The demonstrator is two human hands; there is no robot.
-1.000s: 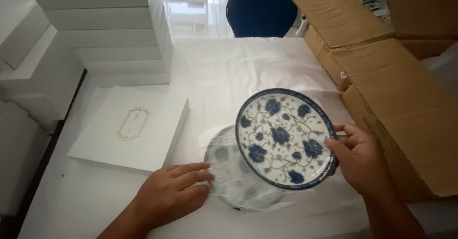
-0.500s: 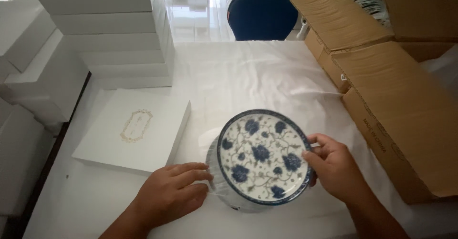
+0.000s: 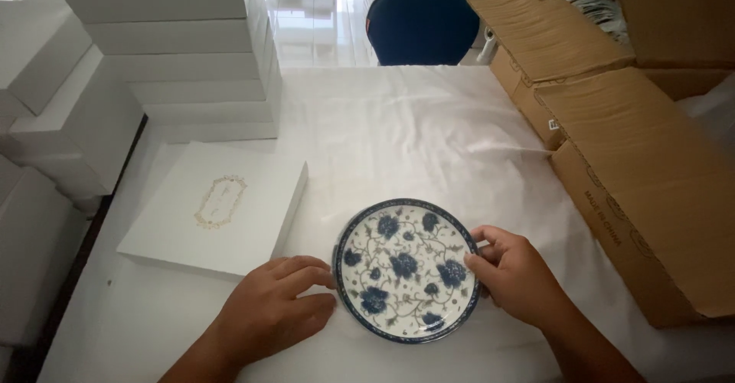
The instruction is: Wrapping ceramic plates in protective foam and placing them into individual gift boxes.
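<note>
Grip on the plate is one-sided: the right hand pinches its right rim, thumb over the edge, fingers curled beneath. Left hand lies open and flat on the white sheet covering the bench, fingertips touching the plate's left rim — holding nothing. Plate sits flat or nearly so, face up, blue floral pattern visible; whether anything lies under it cannot be told. A white gift box, lid closed, rests just left of the plate; stacked white boxes stand beyond it, brown cartons well to the plate's right. Judgement: for sound handling, the rim pinch should stay firm and level, the left hand steadying the opposite edge — no sliding, which would bunch the sheet.
</note>
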